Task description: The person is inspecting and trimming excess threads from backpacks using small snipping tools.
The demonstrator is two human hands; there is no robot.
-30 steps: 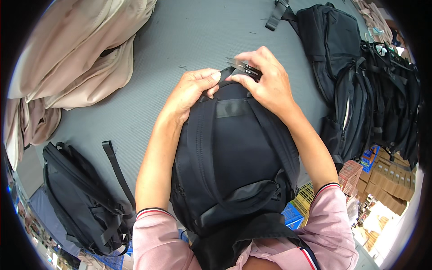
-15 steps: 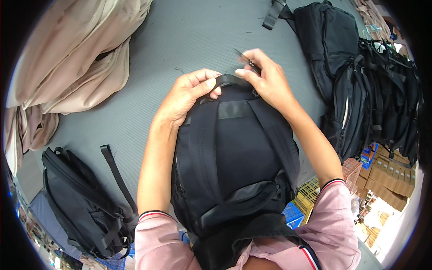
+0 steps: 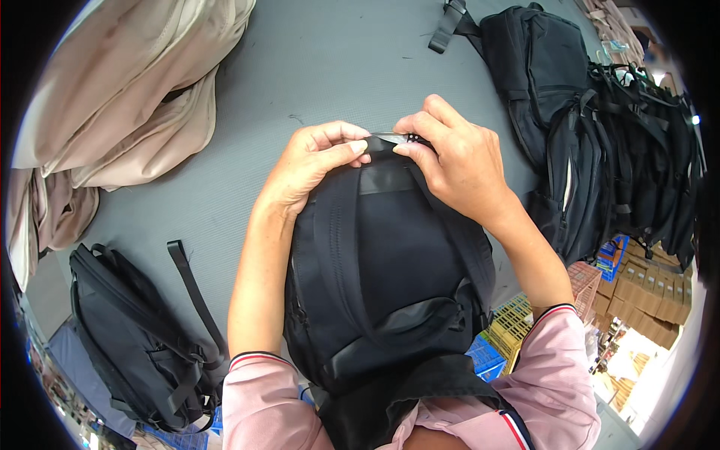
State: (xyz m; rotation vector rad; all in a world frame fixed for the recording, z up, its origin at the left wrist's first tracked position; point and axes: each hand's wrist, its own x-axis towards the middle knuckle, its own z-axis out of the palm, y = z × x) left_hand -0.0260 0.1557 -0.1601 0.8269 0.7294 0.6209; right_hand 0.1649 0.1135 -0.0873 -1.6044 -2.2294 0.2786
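A black backpack [image 3: 409,247] lies in front of me, its shoulder straps facing up and its top edge pointing away. My left hand [image 3: 322,157] pinches the backpack's top handle at its left end between thumb and fingers. In my right hand [image 3: 457,154] is a small pair of thread snips [image 3: 411,138], dark at the grip, with a slim pointed blade. The blade lies across the top handle and points left, close to my left fingertips. My right fingers cover most of the grip and the handle's right end.
Another black backpack [image 3: 135,337] lies at the left with a loose strap [image 3: 193,289]. Beige fabric pieces [image 3: 142,90] are heaped at the far left of the grey table [image 3: 330,60]. More black backpacks [image 3: 540,67] stand at the right. Yellow [image 3: 510,326] and blue crates [image 3: 486,358] sit below, near cardboard boxes [image 3: 645,300].
My right hand has turned and come down, bringing the snips' blade from pointing away up to the handle, level and pointing left. The left hand keeps its pinch.
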